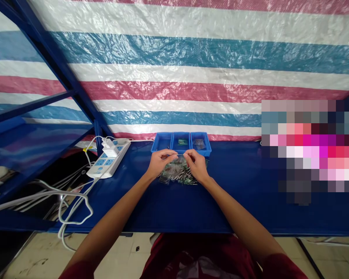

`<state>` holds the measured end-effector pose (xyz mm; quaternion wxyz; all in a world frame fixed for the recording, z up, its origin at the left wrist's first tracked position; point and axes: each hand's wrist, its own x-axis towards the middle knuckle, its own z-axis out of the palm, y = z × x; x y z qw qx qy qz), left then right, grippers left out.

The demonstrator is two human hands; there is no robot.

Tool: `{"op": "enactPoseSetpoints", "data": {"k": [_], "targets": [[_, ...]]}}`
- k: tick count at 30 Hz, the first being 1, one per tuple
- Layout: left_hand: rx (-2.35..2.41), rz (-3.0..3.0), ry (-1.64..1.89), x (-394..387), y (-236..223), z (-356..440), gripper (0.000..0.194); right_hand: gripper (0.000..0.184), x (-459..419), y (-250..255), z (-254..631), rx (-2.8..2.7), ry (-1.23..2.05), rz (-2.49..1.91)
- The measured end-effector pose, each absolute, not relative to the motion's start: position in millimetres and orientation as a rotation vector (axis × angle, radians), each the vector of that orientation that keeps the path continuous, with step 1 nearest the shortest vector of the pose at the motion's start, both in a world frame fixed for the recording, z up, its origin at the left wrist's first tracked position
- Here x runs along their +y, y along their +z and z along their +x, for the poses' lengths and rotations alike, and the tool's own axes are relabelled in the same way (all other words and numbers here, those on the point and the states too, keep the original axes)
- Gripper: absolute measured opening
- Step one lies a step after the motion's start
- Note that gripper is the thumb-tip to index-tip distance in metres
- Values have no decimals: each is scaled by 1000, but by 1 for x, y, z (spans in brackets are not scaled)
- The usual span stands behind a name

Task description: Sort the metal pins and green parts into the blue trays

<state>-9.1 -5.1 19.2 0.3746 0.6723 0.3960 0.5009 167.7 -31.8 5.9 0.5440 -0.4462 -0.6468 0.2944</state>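
My left hand (159,162) and my right hand (196,164) face each other over a pile of small parts, thumbs and forefingers pinched. A thin pale line (180,155) runs between the fingertips; whether it is a slim rod or the edge of a clear bag, I cannot tell. Beneath the hands lie loose thin metal pins or screws (186,176) and small clear plastic bags (171,171), some with greenish contents. Just behind stands a blue tray (181,152) with three compartments. Its middle one holds green packets (182,142), its right one clear packets (199,144).
The blue table (235,193) carries a white power strip (106,164) with a plugged-in charger (109,148) at left. Loose white cables (75,209) hang over the left edge. A blue metal frame (61,73) and a striped plastic sheet (192,50) stand behind. The right side is pixelated.
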Motion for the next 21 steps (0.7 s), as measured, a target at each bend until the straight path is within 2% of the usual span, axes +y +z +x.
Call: {"op": "enactPoseSetpoints", "data": {"k": [7, 21], "targets": [[928, 1489, 1316, -5, 12, -2, 29, 29, -31, 3, 168, -1495, 758, -1040], [851, 1425, 1311, -8, 11, 4, 28, 36, -31, -1, 165, -1506, 809, -1024]]}}
